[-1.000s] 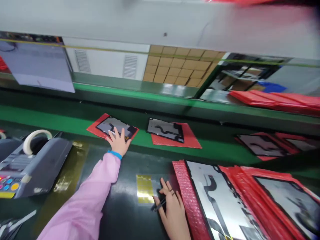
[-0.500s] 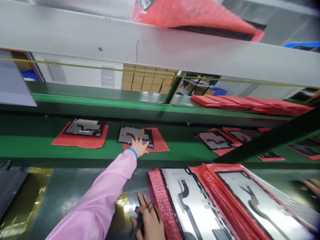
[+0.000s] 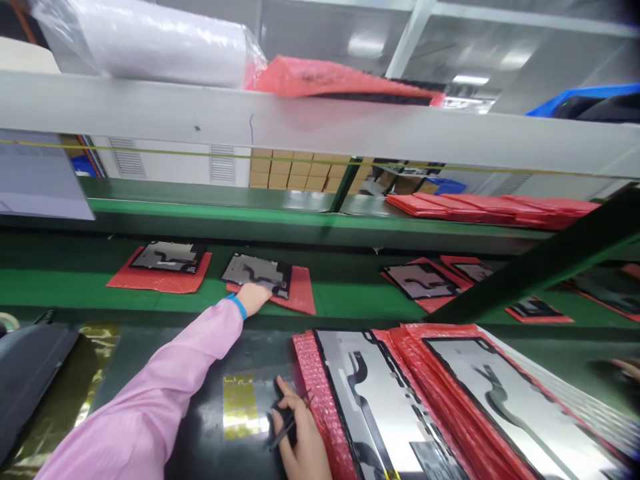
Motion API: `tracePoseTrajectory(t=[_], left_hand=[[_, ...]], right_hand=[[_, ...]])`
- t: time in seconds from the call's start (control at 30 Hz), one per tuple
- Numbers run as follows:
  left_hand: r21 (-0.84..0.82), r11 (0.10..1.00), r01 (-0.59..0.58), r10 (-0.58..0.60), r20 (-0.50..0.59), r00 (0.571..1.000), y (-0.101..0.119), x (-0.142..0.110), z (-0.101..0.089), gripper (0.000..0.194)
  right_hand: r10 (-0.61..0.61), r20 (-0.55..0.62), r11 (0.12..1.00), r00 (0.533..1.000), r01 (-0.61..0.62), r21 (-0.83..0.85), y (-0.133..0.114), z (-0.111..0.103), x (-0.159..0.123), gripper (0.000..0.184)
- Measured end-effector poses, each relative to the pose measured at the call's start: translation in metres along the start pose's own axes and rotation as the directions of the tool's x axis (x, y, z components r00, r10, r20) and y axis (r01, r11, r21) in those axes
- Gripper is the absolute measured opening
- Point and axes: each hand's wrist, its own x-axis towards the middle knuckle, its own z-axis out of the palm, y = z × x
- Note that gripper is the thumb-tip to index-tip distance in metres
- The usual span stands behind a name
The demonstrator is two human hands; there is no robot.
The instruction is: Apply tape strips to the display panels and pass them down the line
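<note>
My left hand (image 3: 254,298), in a pink sleeve with a blue wristband, is closed at the near edge of a silver-backed display panel (image 3: 257,272) on the green belt. Its fingertips are partly hidden; a red bubble-wrap pouch (image 3: 301,291) lies under that panel. At the bottom, my right hand (image 3: 306,440) grips thin dark tweezers (image 3: 285,428). This hand rests beside a large display panel (image 3: 370,400) with black ribbon cable, lying on red bubble wrap (image 3: 320,383). Yellow film squares (image 3: 240,407) sit just left of the tweezers.
Another panel (image 3: 167,257) lies on the belt (image 3: 45,280) to the left, several more to the right. A dark green post (image 3: 540,260) slants across the right side. A second large panel (image 3: 505,393) lies on stacked red pouches. Another person's hand (image 3: 627,368) shows at the right edge.
My left hand has gone from spread fingers over the panel to closed at its near edge. The panel and its pouch have shifted left. The view has tilted up; the tweezers stay in my right hand.
</note>
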Motion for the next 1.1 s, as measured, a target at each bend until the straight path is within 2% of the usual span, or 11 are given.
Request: tracePoseTrajectory(t=[0.2, 0.27, 0.33, 0.43, 0.5, 0.57, 0.63, 0.7, 0.8, 0.97, 1.1], left_hand=[[-0.037, 0.997, 0.062, -0.066, -0.117, 0.991, -0.041, -0.098, -0.037, 0.015], [-0.044, 0.991, 0.128, -0.135, -0.214, 0.968, -0.051, -0.138, -0.043, 0.024], [-0.050, 0.967, 0.250, -0.251, -0.346, 0.904, -0.053, -0.175, -0.043, 0.029], [-0.085, 0.902, 0.424, -0.406, -0.502, 0.764, -0.035, -0.212, -0.028, 0.036], [-0.099, 0.888, 0.448, -0.428, -0.529, 0.733, -0.011, -0.226, -0.014, 0.038], [-0.065, 0.918, 0.392, -0.372, -0.488, 0.789, 0.016, -0.233, 0.001, 0.040], [0.031, 0.968, 0.249, -0.224, -0.339, 0.914, 0.039, -0.239, 0.013, 0.044], [0.107, 0.989, 0.098, -0.080, -0.160, 0.984, 0.052, -0.245, 0.021, 0.050], [0.156, 0.986, 0.065, -0.057, -0.056, 0.997, 0.059, -0.253, 0.024, 0.063], [0.186, 0.964, 0.190, -0.172, -0.110, 0.979, 0.061, -0.277, 0.014, 0.061], [0.199, 0.959, 0.204, -0.169, -0.180, 0.969, 0.066, -0.315, 0.006, 0.046]], right_hand=[[0.075, -0.158, 0.970, 0.985, -0.035, 0.243, -0.025, 0.003, -0.004, 0.013], [0.061, -0.132, 0.962, 0.989, -0.023, 0.273, -0.040, 0.001, 0.009, 0.012], [0.078, -0.067, 0.967, 0.995, -0.059, 0.249, -0.054, -0.001, 0.035, 0.010], [0.240, 0.027, 0.969, 0.970, -0.241, 0.055, -0.068, 0.007, 0.096, 0.016], [0.369, 0.003, 0.925, 0.929, -0.367, -0.092, -0.071, 0.020, 0.139, 0.017], [0.426, -0.028, 0.895, 0.904, -0.426, -0.131, -0.070, 0.035, 0.174, 0.020], [0.468, -0.050, 0.872, 0.882, -0.470, -0.134, -0.065, 0.046, 0.198, 0.029], [0.496, -0.045, 0.860, 0.867, -0.498, -0.111, -0.058, 0.050, 0.212, 0.034], [0.489, 0.010, 0.872, 0.872, -0.489, -0.030, -0.052, 0.048, 0.220, 0.028], [0.407, 0.158, 0.881, 0.900, -0.433, 0.191, -0.067, 0.036, 0.215, 0.036], [0.361, 0.183, 0.840, 0.914, -0.404, 0.362, -0.084, 0.026, 0.181, 0.044]])
